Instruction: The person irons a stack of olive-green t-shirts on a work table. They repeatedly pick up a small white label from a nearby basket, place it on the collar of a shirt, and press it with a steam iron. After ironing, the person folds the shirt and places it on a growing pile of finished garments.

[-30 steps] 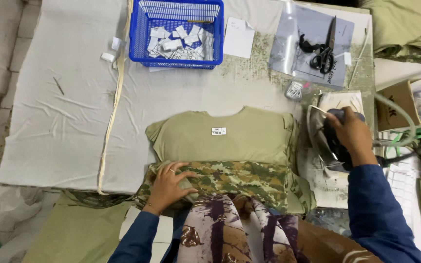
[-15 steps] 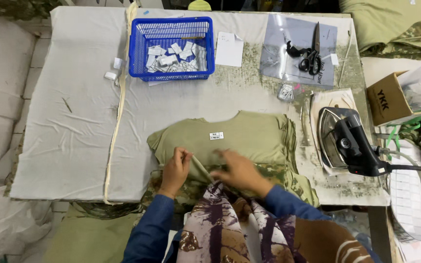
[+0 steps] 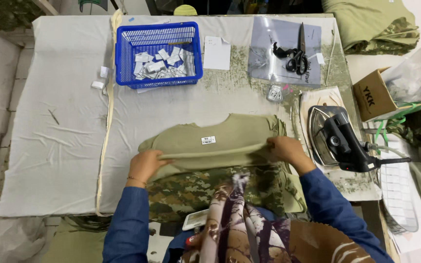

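Now that my right hand (image 3: 284, 148) has left the black steam iron (image 3: 339, 141) at 3 o'clock, both hands pinch the folded olive cotton shirt (image 3: 215, 141); left hand (image 3: 147, 163) grips its fold.

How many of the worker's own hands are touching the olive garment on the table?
2: the left hand grips the olive garment at its left fold, the right hand at its right edge. Fingers partly tuck under cloth.

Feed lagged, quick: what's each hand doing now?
Left hand: closed, gripping the folded olive-green cloth garment.
Right hand: closed, gripping the same garment's fold.
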